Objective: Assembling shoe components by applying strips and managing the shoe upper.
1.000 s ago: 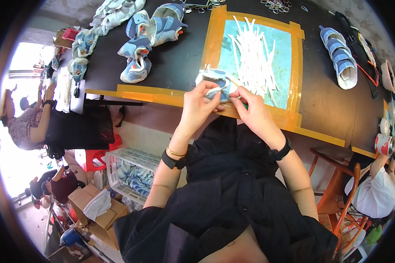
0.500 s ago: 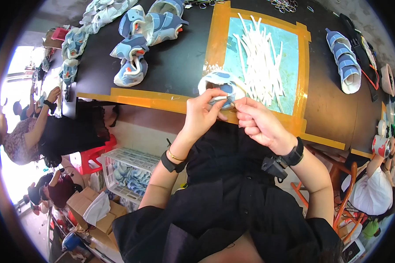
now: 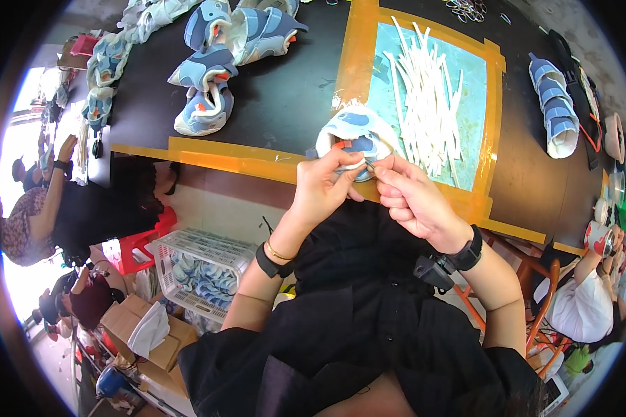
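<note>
left hand (image 3: 325,186) gripping blue-white shoe upper (image 3: 352,133), right hand (image 3: 412,200) just beside it

Bright daylight blown out at left rim (fisheye bends edges), centre sharp, black vignette corners.

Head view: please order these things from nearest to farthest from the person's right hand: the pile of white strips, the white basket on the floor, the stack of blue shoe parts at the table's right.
From the right hand:
1. Pile of white strips, just above it, on the blue-green mat.
2. Stack of blue shoe parts, up and to the right, on the black table.
3. White basket, far lower left, below the table edge.
</note>
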Action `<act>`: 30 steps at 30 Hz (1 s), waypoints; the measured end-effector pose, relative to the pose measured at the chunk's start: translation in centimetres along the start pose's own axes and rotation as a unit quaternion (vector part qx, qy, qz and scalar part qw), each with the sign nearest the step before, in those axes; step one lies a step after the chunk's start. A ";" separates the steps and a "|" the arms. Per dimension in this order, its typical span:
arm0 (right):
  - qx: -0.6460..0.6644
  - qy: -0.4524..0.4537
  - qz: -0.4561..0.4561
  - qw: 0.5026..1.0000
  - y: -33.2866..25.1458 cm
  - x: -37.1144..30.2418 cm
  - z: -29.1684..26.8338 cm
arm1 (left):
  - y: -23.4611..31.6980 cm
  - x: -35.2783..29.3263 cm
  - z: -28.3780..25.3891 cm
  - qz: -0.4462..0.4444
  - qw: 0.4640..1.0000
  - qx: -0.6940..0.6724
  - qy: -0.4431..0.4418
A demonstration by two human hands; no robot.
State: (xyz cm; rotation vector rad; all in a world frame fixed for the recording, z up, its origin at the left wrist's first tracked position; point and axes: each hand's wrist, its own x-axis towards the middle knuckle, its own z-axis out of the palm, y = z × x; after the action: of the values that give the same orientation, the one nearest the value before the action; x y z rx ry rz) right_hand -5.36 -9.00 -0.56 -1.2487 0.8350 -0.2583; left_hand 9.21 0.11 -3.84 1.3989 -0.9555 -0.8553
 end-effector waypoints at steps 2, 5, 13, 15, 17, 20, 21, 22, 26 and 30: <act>-0.142 0.031 -0.129 0.981 0.5 0.1 0.4 | -0.1 -0.1 -0.2 0.007 1.000 0.002 -0.004; -0.344 0.059 -0.266 0.899 1.2 -0.1 0.6 | -0.2 -0.2 -0.2 0.010 1.000 0.000 -0.002; 0.151 -0.065 0.122 0.979 -0.7 0.4 0.1 | -0.4 -0.3 -0.1 0.001 1.000 0.000 0.004; 0.049 -0.029 0.071 0.996 0.1 0.4 0.6 | -0.5 -0.4 -0.2 0.016 1.000 0.010 0.007; -0.409 0.071 -0.337 0.845 2.4 1.1 0.5 | -0.3 -0.2 -0.1 0.007 1.000 0.006 0.007; -0.257 0.061 -0.319 0.910 1.4 1.7 1.0 | -0.1 -0.2 -0.2 -0.004 1.000 0.007 0.010; -0.080 -0.008 -0.123 0.989 0.2 1.5 0.4 | -0.1 -0.2 -0.2 -0.004 1.000 0.009 0.007; 0.103 -0.078 0.082 0.988 -0.7 1.2 -0.3 | 0.0 -0.2 -0.2 0.000 1.000 0.011 0.007; 0.096 -0.037 0.054 0.993 -0.4 0.7 0.4 | 0.3 0.1 0.2 -0.019 0.999 -0.023 0.020; -0.152 0.037 -0.140 0.978 -0.2 0.0 0.6 | 0.8 0.2 0.0 -0.070 0.993 -0.093 0.026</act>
State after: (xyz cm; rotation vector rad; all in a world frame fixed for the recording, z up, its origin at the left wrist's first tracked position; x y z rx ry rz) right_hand -4.91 -8.57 -0.33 -1.6564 0.7799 -0.4177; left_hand 9.24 -0.10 -3.05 1.3325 -0.7242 -0.9822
